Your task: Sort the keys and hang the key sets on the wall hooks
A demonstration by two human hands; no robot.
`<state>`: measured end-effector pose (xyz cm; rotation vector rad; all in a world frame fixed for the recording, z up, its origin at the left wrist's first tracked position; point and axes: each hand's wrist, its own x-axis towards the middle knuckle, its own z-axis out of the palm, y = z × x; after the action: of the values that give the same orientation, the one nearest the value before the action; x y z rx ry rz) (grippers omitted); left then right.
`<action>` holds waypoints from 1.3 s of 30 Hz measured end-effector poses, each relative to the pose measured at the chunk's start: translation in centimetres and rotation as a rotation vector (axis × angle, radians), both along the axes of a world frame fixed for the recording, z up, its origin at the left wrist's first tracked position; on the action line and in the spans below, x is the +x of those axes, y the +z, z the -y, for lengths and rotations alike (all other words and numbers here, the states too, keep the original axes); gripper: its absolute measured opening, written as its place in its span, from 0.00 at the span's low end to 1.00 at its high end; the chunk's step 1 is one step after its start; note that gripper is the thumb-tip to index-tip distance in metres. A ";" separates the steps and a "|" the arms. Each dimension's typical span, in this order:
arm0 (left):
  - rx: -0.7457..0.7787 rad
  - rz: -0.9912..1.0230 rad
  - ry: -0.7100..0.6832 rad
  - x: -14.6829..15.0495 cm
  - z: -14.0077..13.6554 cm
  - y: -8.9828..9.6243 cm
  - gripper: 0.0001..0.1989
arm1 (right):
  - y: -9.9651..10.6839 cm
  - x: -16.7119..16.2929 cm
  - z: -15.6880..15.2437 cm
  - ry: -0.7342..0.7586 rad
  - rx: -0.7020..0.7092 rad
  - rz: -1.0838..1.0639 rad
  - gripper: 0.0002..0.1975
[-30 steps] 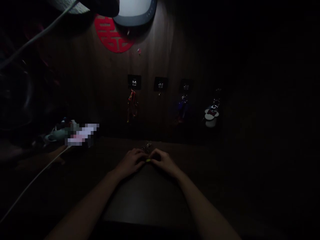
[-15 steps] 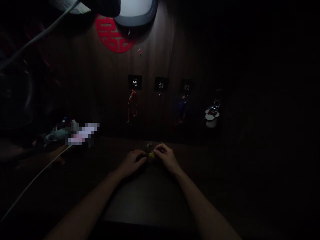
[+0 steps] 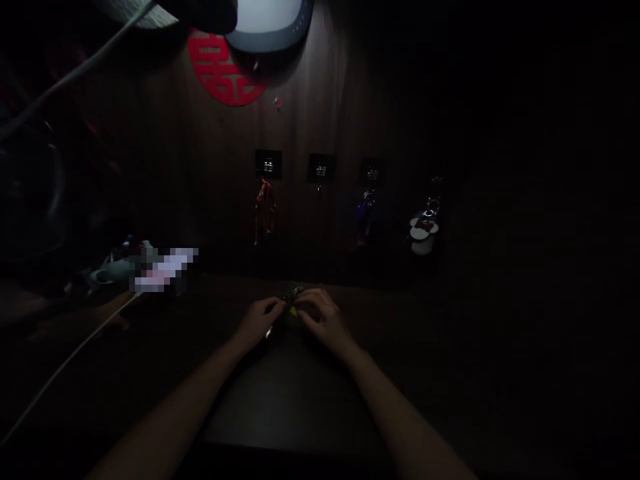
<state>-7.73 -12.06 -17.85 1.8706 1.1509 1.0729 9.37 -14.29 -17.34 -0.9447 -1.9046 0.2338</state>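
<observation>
The scene is very dark. My left hand (image 3: 257, 320) is closed in a pinch, its fingertips on a small dark, shiny thing (image 3: 291, 293) on the table. A bright glint (image 3: 270, 332) shows just under that hand. My right hand (image 3: 325, 320) curves in from the other side, thumb and fingers closed about the same cluster. A small yellow piece (image 3: 293, 311) peeks out between the two hands, by the right thumb. Its kind is too dim to make out, and the fingers cover part of it.
On the wall behind, hooks (image 3: 269, 165) carry an orange-red corded trinket (image 3: 265, 210) and a white bow charm (image 3: 423, 230). A red paper cutout (image 3: 220, 73) and a cap (image 3: 270, 30) are above. A pale pixelated panel (image 3: 167, 269) with a white cable (image 3: 75, 363) lies left.
My right hand has shifted left and its fingers reach over the dark cluster. Less of the yellow piece shows. My left fingers have drawn into a pinch, and a glint appears beneath them.
</observation>
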 end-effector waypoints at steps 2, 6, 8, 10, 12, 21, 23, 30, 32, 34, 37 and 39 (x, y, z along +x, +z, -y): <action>0.013 -0.023 0.012 0.0 -0.1 -0.2 0.16 | -0.1 -0.2 0.3 0.023 0.047 0.122 0.11; 0.030 -0.078 0.007 0.1 -0.3 -0.6 0.16 | -0.2 -0.3 0.6 0.003 0.074 0.294 0.12; 0.022 -0.101 0.011 0.2 -0.2 -0.6 0.18 | -0.2 -0.3 0.5 -0.028 0.073 0.335 0.10; 0.010 -0.099 0.016 0.2 -0.1 -0.6 0.20 | -0.1 -0.2 0.5 -0.053 0.067 0.344 0.10; 0.005 -0.079 0.008 0.2 0.0 -0.5 0.22 | 0.0 -0.2 0.5 -0.050 0.045 0.335 0.10; 0.021 -0.121 0.043 0.0 -0.3 -0.6 0.24 | 0.4 -0.7 0.8 0.142 -0.114 0.135 0.03; 0.068 -0.099 0.064 -0.1 -0.2 -0.3 0.20 | 0.4 -0.9 0.6 0.153 -0.153 -0.021 0.01; 0.051 0.059 -0.107 0.3 1.0 0.8 0.13 | 0.5 -0.8 -0.3 0.047 -0.316 -0.386 0.04; 0.029 0.054 -0.118 0.5 1.2 0.6 0.14 | 0.5 -0.8 -0.3 0.040 -0.347 -0.435 0.05; 0.028 0.050 -0.115 0.7 1.1 0.4 0.13 | 0.5 -0.8 -0.3 0.041 -0.373 -0.475 0.06; 0.042 0.045 -0.090 0.6 1.0 0.2 0.11 | 0.4 -0.8 -0.4 0.035 -0.391 -0.522 0.07; 0.061 0.036 -0.057 0.4 0.9 0.3 0.10 | 0.4 -0.5 -0.6 0.020 -0.396 -0.566 0.08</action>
<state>-7.29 -12.95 -17.56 1.9121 1.0487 1.1165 8.84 -13.65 -16.92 -0.9853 -1.3641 0.8226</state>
